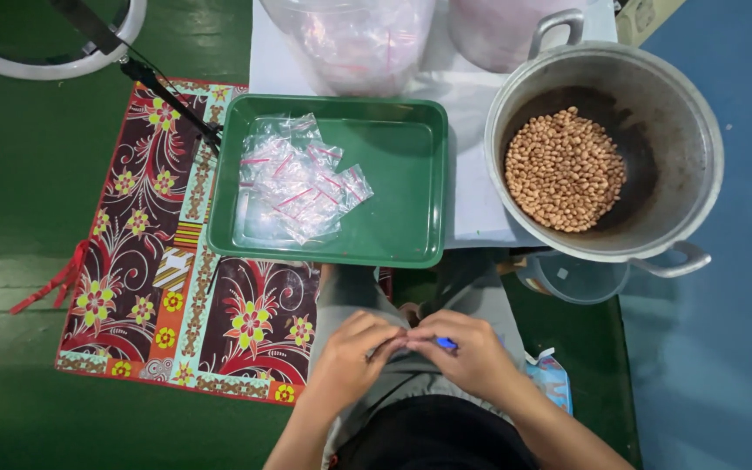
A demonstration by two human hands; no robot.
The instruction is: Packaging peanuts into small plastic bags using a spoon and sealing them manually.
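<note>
Blue-capped small object point(446, 344) sits pinched between your fingertips, your left hand point(352, 352) and right hand point(472, 352) curled together over your lap. Beyond them lies the green tray point(411, 130) with clear bags point(299, 178); right of the tray, the pot of peanuts point(565, 170).

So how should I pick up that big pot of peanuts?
Probably with both hands, one on each loop handle: the far handle and the near handle stick out on opposite sides of the pot. Reach in from those sides, since the open top is full of peanuts.
</note>
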